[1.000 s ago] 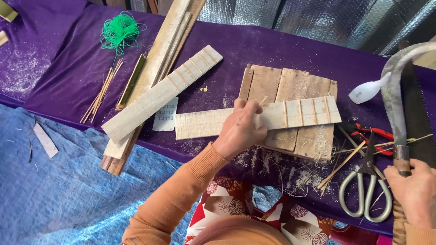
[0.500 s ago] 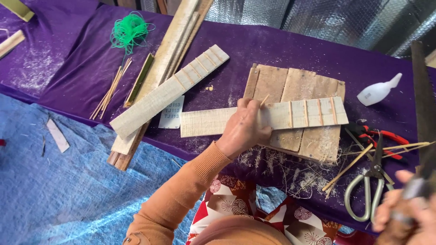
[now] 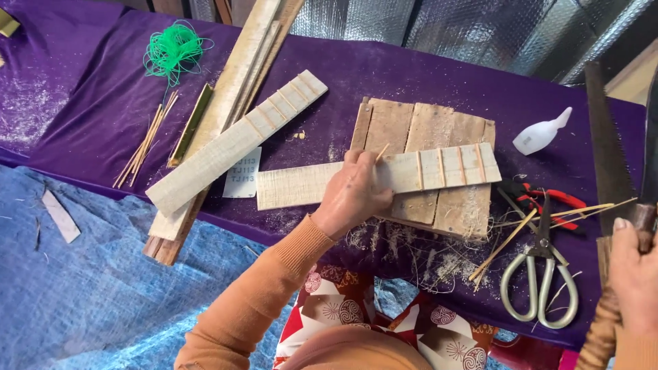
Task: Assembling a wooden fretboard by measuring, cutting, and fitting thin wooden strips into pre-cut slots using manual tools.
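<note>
My left hand (image 3: pixel 353 195) presses on a pale notched wooden strip (image 3: pixel 439 168) and pinches a thin bamboo sliver (image 3: pixel 382 152) upright against it. The strip lies across a worn wooden board (image 3: pixel 425 130) on the purple cloth (image 3: pixel 103 116). My right hand (image 3: pixel 634 277), at the right edge, grips the wrapped handle of a long dark knife (image 3: pixel 650 147) whose blade points away from me. A hand saw (image 3: pixel 606 154) lies beside that blade.
A second notched strip (image 3: pixel 233 144) rests over long wooden slats (image 3: pixel 257 55). Green string (image 3: pixel 171 49), bamboo sticks (image 3: pixel 145 144), a white squeeze bottle (image 3: pixel 541 133), red-handled pliers (image 3: pixel 548 199) and scissors (image 3: pixel 541 274) lie on the cloth. Blue tarp (image 3: pixel 82 288) covers the floor.
My right hand has swung the knife from lying across the table's right end to pointing away at the right edge. My left hand stays on the strip.
</note>
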